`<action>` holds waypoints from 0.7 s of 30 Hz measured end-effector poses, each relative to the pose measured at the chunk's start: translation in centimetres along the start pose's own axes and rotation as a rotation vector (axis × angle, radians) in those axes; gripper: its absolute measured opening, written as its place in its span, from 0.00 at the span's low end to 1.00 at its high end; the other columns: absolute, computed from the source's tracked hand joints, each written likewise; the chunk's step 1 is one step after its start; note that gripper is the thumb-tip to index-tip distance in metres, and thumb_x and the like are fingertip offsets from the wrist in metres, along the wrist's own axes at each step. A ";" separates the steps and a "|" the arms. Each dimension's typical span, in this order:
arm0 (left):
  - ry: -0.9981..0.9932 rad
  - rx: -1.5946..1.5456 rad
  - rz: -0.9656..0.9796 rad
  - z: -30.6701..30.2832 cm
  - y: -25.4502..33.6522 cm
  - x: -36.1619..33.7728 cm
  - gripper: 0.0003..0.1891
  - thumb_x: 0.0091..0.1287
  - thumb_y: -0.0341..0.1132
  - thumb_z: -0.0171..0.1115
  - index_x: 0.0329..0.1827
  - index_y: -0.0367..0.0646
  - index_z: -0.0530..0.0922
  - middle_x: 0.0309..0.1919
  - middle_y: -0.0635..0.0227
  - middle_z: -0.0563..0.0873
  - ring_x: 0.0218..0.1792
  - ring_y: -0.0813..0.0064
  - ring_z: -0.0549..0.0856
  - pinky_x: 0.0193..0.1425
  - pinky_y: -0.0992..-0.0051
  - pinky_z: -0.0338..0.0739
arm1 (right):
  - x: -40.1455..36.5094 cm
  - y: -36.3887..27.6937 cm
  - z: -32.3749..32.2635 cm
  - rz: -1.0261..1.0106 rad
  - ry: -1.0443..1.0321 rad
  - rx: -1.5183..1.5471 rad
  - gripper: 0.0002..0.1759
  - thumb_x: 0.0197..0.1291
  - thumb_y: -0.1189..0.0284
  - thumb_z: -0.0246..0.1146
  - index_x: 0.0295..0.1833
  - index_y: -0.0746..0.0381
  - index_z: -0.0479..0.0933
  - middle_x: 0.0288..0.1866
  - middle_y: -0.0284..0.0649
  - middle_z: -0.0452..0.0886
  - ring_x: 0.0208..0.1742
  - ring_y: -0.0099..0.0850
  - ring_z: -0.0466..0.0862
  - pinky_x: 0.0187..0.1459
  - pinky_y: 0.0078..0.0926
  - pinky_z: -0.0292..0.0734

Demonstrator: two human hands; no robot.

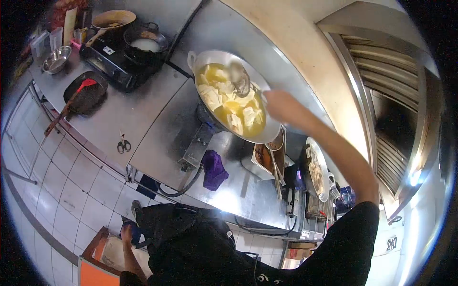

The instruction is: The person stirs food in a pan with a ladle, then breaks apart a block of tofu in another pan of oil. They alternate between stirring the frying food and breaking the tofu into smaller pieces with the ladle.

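Observation:
My right hand is closed over the far rim of a large wok, slightly blurred, with a metal ladle in its grip. The ladle's bowl hangs over yellow oil, where several pale, folded pieces of food float. Low at the left, my left hand is curled against a dark blue item, whose kind I cannot make out. Beside that hand stands an orange-sided box with a pale top.
Beneath the wok sits a gas burner; a purple cloth lies nearby. Scissors and a square pan with a red brush are on the counter. A second wok and a metal container stand right.

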State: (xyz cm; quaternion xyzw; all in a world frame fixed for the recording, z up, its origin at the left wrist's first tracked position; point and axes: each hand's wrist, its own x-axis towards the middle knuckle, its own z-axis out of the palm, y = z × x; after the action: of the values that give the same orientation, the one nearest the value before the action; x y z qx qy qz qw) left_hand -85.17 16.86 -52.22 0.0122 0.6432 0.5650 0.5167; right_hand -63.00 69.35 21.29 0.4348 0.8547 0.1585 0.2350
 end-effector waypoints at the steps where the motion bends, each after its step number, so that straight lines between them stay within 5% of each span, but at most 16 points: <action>1: 0.003 -0.005 0.005 1.3 2.9 0.5 0.12 0.64 0.44 0.63 0.36 0.46 0.74 0.24 0.75 0.74 0.24 0.82 0.70 0.26 0.78 0.66 | -0.7 -0.1 1.8 -0.058 0.129 -0.048 0.17 0.57 0.78 0.52 0.52 0.71 0.71 0.29 0.54 0.81 0.32 0.46 0.84 0.32 0.45 0.79; 3: -0.049 0.164 0.172 4.1 9.8 -1.0 0.12 0.64 0.42 0.62 0.37 0.42 0.76 0.24 0.75 0.75 0.24 0.83 0.71 0.27 0.79 0.66 | -3.4 -3.2 1.7 -0.032 0.135 -0.039 0.17 0.58 0.78 0.51 0.53 0.70 0.70 0.30 0.54 0.81 0.33 0.46 0.84 0.34 0.45 0.79; 5: -0.082 0.241 0.288 3.6 7.2 1.2 0.13 0.64 0.42 0.62 0.39 0.41 0.76 0.25 0.75 0.76 0.25 0.84 0.71 0.28 0.80 0.66 | -4.2 -5.2 1.4 0.003 0.136 -0.021 0.17 0.59 0.78 0.50 0.55 0.69 0.69 0.31 0.55 0.81 0.34 0.47 0.84 0.35 0.45 0.78; 8: -0.088 0.198 0.114 4.0 10.1 -0.6 0.14 0.64 0.41 0.63 0.43 0.38 0.78 0.27 0.74 0.78 0.26 0.84 0.72 0.30 0.79 0.68 | -4.8 -4.8 2.0 0.070 0.104 -0.044 0.17 0.59 0.78 0.50 0.54 0.68 0.68 0.32 0.56 0.80 0.36 0.49 0.83 0.36 0.45 0.78; 11: -0.112 0.101 0.047 -0.1 0.4 2.4 0.16 0.62 0.42 0.66 0.44 0.39 0.78 0.30 0.74 0.80 0.29 0.81 0.74 0.32 0.77 0.70 | -4.6 0.6 3.1 0.028 0.151 -0.042 0.16 0.59 0.77 0.51 0.54 0.64 0.68 0.32 0.56 0.81 0.36 0.50 0.83 0.38 0.47 0.77; 15: -0.118 -0.006 -0.079 -4.1 -2.7 -2.1 0.18 0.61 0.44 0.65 0.46 0.40 0.77 0.34 0.69 0.81 0.31 0.76 0.77 0.32 0.72 0.72 | -4.9 6.1 3.6 0.132 0.205 -0.054 0.17 0.60 0.74 0.50 0.56 0.58 0.69 0.33 0.54 0.81 0.37 0.50 0.83 0.39 0.50 0.76; 17: 0.227 0.363 -0.418 -3.0 -0.5 -6.7 0.19 0.61 0.47 0.61 0.48 0.42 0.76 0.37 0.64 0.81 0.32 0.69 0.79 0.31 0.66 0.74 | -5.4 8.0 4.1 0.161 0.205 -0.097 0.18 0.60 0.73 0.50 0.56 0.56 0.70 0.33 0.54 0.81 0.37 0.50 0.83 0.39 0.51 0.76; 21: 0.231 0.306 -0.382 -4.9 -2.4 -9.8 0.19 0.62 0.47 0.57 0.49 0.42 0.76 0.37 0.61 0.81 0.33 0.63 0.80 0.29 0.61 0.74 | -5.9 11.8 4.8 0.252 0.192 -0.201 0.20 0.58 0.76 0.52 0.57 0.55 0.72 0.36 0.51 0.82 0.40 0.47 0.84 0.40 0.44 0.79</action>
State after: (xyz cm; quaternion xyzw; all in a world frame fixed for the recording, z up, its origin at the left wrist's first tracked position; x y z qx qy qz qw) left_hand -82.57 6.61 -48.51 -0.0960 0.7666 0.3509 0.5292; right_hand -49.48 71.61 24.42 0.4956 0.7919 0.3123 0.1727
